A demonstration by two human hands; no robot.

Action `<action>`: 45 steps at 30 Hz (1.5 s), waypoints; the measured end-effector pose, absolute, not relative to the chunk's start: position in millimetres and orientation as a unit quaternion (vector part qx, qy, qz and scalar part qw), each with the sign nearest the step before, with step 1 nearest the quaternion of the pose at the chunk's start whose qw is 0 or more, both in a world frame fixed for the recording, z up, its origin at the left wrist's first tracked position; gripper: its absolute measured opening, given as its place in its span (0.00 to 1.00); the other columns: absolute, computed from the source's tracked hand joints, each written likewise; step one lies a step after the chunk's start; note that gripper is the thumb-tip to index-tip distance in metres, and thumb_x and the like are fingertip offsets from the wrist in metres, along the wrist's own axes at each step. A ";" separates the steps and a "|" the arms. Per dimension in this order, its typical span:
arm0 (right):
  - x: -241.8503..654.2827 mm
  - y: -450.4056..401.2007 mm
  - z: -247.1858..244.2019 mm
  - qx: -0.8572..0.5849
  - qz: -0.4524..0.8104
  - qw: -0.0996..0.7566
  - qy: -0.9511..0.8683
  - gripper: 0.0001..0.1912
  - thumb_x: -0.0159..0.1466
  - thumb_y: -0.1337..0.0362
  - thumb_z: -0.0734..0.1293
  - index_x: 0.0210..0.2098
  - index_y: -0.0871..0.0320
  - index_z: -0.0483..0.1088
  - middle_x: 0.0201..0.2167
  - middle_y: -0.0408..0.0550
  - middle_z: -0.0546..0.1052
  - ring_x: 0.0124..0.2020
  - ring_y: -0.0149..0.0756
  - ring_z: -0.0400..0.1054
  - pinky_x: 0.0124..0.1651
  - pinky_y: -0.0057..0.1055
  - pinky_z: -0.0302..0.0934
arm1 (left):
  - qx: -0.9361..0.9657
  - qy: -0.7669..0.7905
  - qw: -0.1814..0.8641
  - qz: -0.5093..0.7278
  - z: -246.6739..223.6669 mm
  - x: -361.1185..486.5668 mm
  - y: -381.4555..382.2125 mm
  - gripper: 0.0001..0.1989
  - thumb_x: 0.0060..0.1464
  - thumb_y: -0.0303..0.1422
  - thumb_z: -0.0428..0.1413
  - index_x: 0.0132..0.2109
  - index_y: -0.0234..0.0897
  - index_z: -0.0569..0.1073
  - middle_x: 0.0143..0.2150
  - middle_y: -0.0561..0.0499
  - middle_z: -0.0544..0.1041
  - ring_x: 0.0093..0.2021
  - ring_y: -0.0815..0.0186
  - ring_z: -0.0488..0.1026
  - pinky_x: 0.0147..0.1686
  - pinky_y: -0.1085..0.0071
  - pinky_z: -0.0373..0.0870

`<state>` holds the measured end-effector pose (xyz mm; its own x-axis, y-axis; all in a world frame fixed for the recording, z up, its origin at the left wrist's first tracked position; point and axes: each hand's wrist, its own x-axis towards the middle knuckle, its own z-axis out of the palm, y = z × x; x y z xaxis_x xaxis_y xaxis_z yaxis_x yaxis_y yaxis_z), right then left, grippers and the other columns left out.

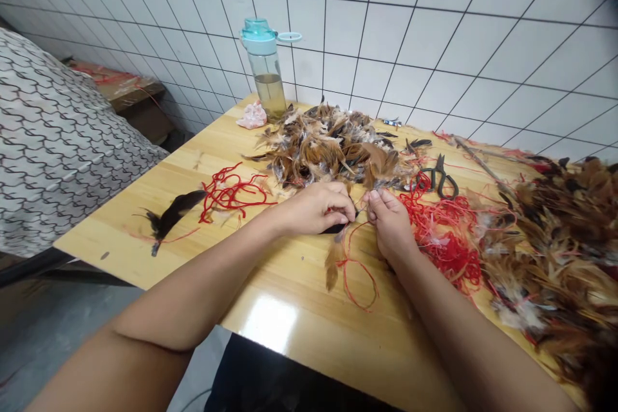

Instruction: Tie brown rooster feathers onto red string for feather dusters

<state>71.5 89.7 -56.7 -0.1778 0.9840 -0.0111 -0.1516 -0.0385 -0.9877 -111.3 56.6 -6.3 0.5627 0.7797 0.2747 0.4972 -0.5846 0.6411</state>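
My left hand (324, 207) is closed, with a dark feather (333, 229) showing beneath its fingers. A brown feather (332, 264) hangs just below that hand. Close by on the right, my right hand (389, 215) pinches the thin red string (357, 228), thumb against fingers. The string's lower part forms a loop on the wooden table (299, 335). Directly behind both hands lies a big heap of brown and black feathers (328, 145). A tangle of red string (447, 238) sits beside my right wrist.
Black-handled scissors (438, 179) lie behind the red tangle. More feathers (560, 257) pile up at the right. A water bottle (265, 71) stands by the tiled wall, near a crumpled pink wrapper (252, 114). At left are cut red cords (232, 193) and a black feather (174, 215).
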 end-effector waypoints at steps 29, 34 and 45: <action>71.2 87.7 -67.9 -0.427 0.506 0.472 -0.582 0.16 0.58 0.50 0.67 0.28 0.57 0.73 0.26 0.44 0.73 0.31 0.34 0.64 0.37 0.31 0.59 | 0.576 0.401 0.514 0.494 -0.9 -116.2 58.7 0.14 0.52 0.40 0.61 0.35 0.35 0.68 0.29 0.55 0.68 0.27 0.74 0.64 0.28 0.77 0.60; 70.1 89.7 -70.9 -0.447 0.488 0.468 -0.585 0.15 0.57 0.52 0.67 0.27 0.57 0.75 0.24 0.44 0.73 0.29 0.35 0.64 0.37 0.32 0.58 | 0.430 0.425 0.568 0.559 -21.0 -102.4 65.4 0.18 0.45 0.39 0.65 0.36 0.35 0.66 0.23 0.58 0.67 0.22 0.76 0.62 0.23 0.80 0.56; 70.2 90.8 -69.8 -0.426 0.419 0.436 -0.673 0.15 0.58 0.54 0.66 0.20 0.55 0.71 0.22 0.44 0.70 0.28 0.36 0.63 0.34 0.33 0.56 | 0.521 0.496 0.420 0.554 -31.5 -84.7 60.7 0.07 0.54 0.30 0.56 0.39 0.36 0.65 0.29 0.57 0.68 0.28 0.75 0.71 0.32 0.78 0.67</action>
